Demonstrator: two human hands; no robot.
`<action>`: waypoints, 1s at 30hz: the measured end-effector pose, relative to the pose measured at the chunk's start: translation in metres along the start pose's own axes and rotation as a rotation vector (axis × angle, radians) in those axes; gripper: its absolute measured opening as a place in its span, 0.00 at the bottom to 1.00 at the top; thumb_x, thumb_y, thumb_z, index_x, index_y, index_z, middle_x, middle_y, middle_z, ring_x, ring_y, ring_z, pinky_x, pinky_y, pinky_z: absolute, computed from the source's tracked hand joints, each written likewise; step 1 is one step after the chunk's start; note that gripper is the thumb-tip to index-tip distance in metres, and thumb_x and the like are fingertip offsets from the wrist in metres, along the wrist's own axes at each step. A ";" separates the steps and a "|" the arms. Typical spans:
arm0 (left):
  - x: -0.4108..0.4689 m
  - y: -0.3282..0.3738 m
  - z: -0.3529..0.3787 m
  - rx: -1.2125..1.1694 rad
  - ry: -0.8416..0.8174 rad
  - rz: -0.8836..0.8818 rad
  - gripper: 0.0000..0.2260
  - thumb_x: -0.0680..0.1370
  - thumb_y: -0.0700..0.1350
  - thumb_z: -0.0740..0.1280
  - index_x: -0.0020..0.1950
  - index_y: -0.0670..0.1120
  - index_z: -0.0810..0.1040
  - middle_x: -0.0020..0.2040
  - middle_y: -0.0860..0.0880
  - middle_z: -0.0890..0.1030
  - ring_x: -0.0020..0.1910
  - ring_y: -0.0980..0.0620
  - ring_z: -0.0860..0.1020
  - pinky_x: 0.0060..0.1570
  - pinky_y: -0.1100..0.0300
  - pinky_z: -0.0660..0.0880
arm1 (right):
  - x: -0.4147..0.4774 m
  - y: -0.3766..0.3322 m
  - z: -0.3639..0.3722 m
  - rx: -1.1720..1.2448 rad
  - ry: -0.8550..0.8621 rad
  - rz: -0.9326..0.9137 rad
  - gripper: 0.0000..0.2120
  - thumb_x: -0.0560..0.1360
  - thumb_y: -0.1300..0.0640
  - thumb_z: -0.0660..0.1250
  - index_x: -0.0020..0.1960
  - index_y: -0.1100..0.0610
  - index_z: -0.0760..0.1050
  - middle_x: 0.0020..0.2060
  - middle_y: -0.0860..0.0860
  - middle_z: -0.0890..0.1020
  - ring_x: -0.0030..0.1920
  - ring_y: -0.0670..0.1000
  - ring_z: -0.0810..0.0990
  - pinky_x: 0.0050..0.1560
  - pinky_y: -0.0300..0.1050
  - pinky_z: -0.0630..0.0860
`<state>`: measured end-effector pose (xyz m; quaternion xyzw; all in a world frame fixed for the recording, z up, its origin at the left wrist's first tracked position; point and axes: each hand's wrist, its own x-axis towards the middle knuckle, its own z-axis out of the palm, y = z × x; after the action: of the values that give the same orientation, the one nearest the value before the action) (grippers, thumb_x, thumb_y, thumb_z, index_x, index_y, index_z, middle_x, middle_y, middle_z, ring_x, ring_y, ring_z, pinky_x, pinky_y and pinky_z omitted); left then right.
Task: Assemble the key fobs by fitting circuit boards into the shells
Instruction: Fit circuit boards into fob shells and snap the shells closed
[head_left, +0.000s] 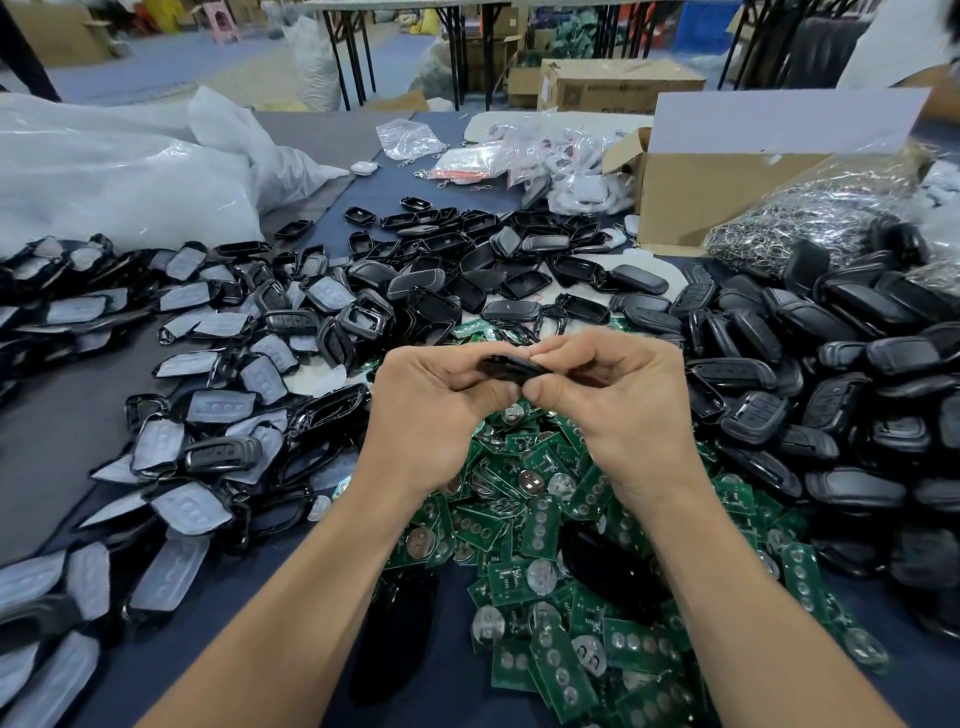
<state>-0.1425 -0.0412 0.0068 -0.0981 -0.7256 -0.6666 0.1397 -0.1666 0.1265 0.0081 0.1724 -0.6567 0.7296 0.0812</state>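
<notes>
We see both grips raised over the middle of the table (387, 189), meeting on one black fob (511, 367). The left grip (431, 410) curls round the fob's left end, and the right grip (623, 405) pinches its right end between thumb and forefinger. The fob lies level between them, above a heap of green boards (545, 525), most of it hidden by the fingers; we cannot tell whether a board sits inside.

The table wears a dark blue cover, with a grey sheet (52, 441) over its left part. The boards spread from under the wrists toward the near edge. To the right we find a deep pile of closed black shells (831, 395). To the left lie shell halves with pale grey pads (208, 410), and behind the hands lie open black shells (447, 249).

Farther back, large white bags (104, 171) slump at the left, small clear packets (498, 156) lie in the middle, and an open carton (727, 176) stands at the right. Just beside the carton is a clear bag of metal rings (810, 218).

Beyond the table we make out black table legs (353, 57), more cartons (618, 83) on a blue-grey floor, a pink stool (223, 18) and a person in white (904, 41) at the far right.
</notes>
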 end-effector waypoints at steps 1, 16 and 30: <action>0.000 0.000 0.000 0.018 0.009 0.014 0.18 0.73 0.30 0.76 0.51 0.54 0.89 0.47 0.52 0.89 0.49 0.51 0.88 0.52 0.59 0.83 | 0.000 0.000 0.000 -0.002 -0.007 -0.001 0.15 0.65 0.74 0.79 0.40 0.54 0.85 0.44 0.53 0.88 0.46 0.56 0.87 0.51 0.51 0.84; -0.009 0.003 0.008 0.865 0.189 0.292 0.21 0.71 0.42 0.81 0.63 0.52 0.86 0.57 0.53 0.87 0.57 0.55 0.84 0.59 0.60 0.79 | -0.001 -0.003 0.003 -0.430 0.042 0.133 0.12 0.68 0.64 0.80 0.43 0.47 0.87 0.38 0.42 0.87 0.43 0.41 0.87 0.51 0.42 0.84; 0.001 0.001 -0.002 1.060 0.311 -0.043 0.19 0.82 0.50 0.69 0.73 0.60 0.77 0.66 0.57 0.83 0.50 0.50 0.85 0.55 0.62 0.72 | 0.002 -0.004 -0.002 -0.955 -0.104 0.325 0.25 0.81 0.50 0.69 0.77 0.46 0.70 0.71 0.49 0.77 0.67 0.51 0.77 0.63 0.38 0.76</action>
<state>-0.1435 -0.0429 0.0079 0.1003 -0.9345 -0.2194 0.2619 -0.1672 0.1291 0.0122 0.0477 -0.9386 0.3417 0.0034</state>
